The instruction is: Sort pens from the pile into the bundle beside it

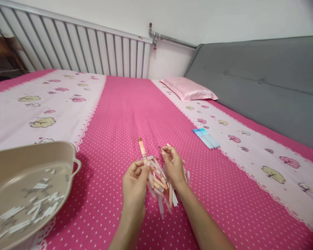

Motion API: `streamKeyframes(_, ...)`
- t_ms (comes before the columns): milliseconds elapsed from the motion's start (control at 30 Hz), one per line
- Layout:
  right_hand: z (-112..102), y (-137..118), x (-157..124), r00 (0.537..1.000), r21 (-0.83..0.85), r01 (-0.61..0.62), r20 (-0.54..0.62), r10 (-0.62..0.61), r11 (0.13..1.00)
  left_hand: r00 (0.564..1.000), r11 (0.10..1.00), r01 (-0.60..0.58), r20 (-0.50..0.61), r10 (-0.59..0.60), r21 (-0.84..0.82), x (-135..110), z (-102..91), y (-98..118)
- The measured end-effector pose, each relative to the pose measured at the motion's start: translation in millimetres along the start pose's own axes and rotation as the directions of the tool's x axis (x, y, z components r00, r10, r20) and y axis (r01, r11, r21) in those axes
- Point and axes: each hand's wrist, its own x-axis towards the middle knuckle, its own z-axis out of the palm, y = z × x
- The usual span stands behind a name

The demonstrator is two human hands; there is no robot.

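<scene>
The left hand (136, 177) has its fingers clamped on a peach tube (142, 148), whose brown end points up and away from the person. The right hand (174, 166) pinches a small dark piece (160, 148) between its fingers; it may be metal, but it is too small to be sure. Between the hands, a heap of slim tubes (160, 178) lies on the pink dotted bed sheet (125, 104). At left stands a beige basin (41, 152) containing white pieces (43, 186).

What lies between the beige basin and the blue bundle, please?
The head view shows the left hand holding a peach stick, the right hand, and a pile of slim pieces.
</scene>
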Motion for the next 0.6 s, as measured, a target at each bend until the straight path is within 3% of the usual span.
streamKeyframes(133, -4.2, 0.4, 4.8, 0.994, 0.232, -0.096, -0.034, 0.107, 0.968, 0.999, 1.0, 0.01, 0.035, -0.011, 0.007, -1.7, 2.5, -1.4)
streamKeyframes(300, -16.3, -25.7, 5.7, 0.966, 0.474, -0.225, -0.007, 0.259, 0.851, 0.997, 0.996, 0.045, 0.055, -0.049, 0.071, -2.0, 4.8, -6.0)
streamKeyframes(600, -43.4, -69.2, 3.1, 0.962, 0.539, -0.255, 0.058, 0.266, 0.803, 0.992, 0.989, 0.049, 0.11, -0.064, 0.137, -8.0, 13.2, -8.5)
